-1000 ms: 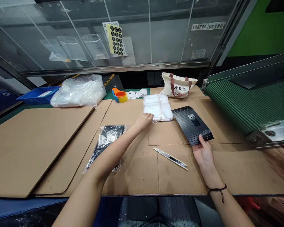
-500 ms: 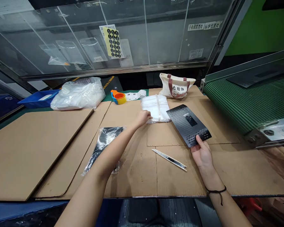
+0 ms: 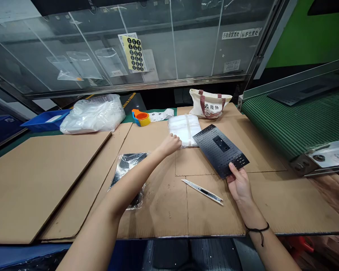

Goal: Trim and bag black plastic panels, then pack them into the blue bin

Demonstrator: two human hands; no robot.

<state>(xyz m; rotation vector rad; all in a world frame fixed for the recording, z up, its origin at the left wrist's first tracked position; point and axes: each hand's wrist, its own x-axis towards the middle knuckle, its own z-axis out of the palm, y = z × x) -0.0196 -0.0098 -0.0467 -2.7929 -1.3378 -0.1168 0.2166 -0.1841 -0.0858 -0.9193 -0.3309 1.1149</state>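
My right hand (image 3: 238, 182) grips a thin black panel (image 3: 214, 158) by its near corner, thumb on top. Rows of slots and a rectangular cut-out with small holes mark the panel, which is held tilted above the table. At the near left corner of a stack of clear plastic bags (image 3: 183, 130), bound by a strip, my left hand (image 3: 171, 143) has its fingers curled in. What those fingers hold, if anything, is hidden. Under my left forearm lies a bagged black panel (image 3: 130, 162), partly covered. A slim utility knife (image 3: 202, 192) rests between my arms.
Cardboard sheets (image 3: 51, 180) cover the table at left. Behind stand a tape dispenser (image 3: 141, 117), a large plastic bundle (image 3: 93, 113), a blue tray (image 3: 42, 120) and a cloth bag (image 3: 210, 104). A green conveyor belt (image 3: 305, 120) runs along the right, carrying another black panel (image 3: 299, 90).
The black panel in my right hand has moved slightly left and turned a little. My left fingers have curled in more at the bag stack's corner.
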